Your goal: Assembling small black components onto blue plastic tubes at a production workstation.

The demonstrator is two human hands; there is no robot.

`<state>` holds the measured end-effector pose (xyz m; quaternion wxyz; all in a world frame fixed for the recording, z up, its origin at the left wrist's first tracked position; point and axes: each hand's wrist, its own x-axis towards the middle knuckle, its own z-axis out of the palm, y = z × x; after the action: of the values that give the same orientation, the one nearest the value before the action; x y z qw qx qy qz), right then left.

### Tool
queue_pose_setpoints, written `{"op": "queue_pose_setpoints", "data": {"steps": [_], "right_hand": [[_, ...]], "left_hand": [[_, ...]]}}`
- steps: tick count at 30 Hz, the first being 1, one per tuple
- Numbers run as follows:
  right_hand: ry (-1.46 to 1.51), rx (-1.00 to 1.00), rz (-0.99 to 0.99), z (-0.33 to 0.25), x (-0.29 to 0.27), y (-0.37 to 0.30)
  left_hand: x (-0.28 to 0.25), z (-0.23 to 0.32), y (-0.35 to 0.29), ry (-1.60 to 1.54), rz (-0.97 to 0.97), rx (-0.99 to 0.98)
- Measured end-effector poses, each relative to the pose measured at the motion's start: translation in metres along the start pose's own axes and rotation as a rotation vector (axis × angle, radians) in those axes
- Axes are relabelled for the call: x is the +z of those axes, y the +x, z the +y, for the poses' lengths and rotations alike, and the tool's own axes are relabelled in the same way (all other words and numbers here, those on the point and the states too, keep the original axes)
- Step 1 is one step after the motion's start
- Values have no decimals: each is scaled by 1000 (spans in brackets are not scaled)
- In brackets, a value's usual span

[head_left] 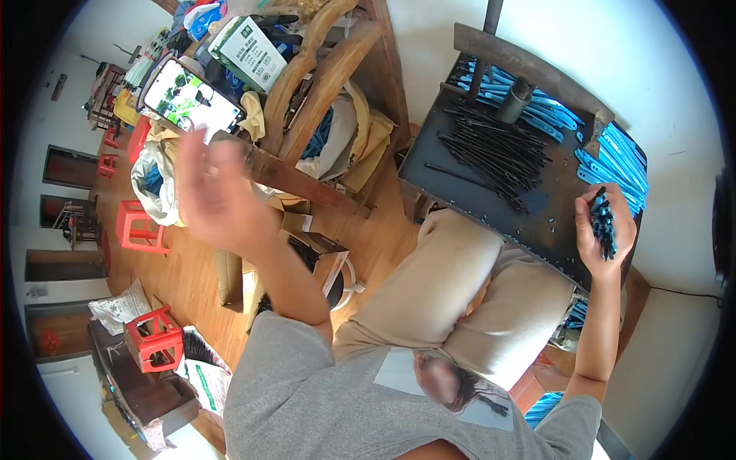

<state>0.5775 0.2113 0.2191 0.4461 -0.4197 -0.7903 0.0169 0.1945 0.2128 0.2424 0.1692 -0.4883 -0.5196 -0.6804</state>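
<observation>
My left hand is raised at the phone, whose lit screen shows a picture. Motion blurs it, but its fingers look partly stretched toward the screen's lower edge, with nothing seen in them. My right hand is closed around a bundle of thin black strips, held over the right edge of the dark work table. A loose pile of slender black strips lies on that table. Flat blue strips with holes near their ends lie beyond my right hand.
A metal post and a crossbar stand over the table, with more blue strips behind. Wooden curved rails, stuffed sacks and a cardboard box lie left. Red stools stand on the floor.
</observation>
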Motion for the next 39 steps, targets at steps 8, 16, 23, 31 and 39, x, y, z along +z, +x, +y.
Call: {"op": "queue_pose_setpoints", "data": {"steps": [8, 16, 23, 31, 39], "right_hand": [[-48, 45, -6, 6, 1, -5], [-31, -14, -69, 7, 4, -3], [-61, 28, -87, 7, 4, -5], [-74, -15, -131, 8, 1, -2], [-92, -20, -133, 9, 1, -3]], "left_hand": [[-31, -135, 62, -373, 18, -482], [-24, -187, 64, -328, -135, -522], [1, -172, 56, -614, 86, -571], [1, -174, 51, -602, 53, -485], [-3, -170, 49, -552, -6, -458]]}}
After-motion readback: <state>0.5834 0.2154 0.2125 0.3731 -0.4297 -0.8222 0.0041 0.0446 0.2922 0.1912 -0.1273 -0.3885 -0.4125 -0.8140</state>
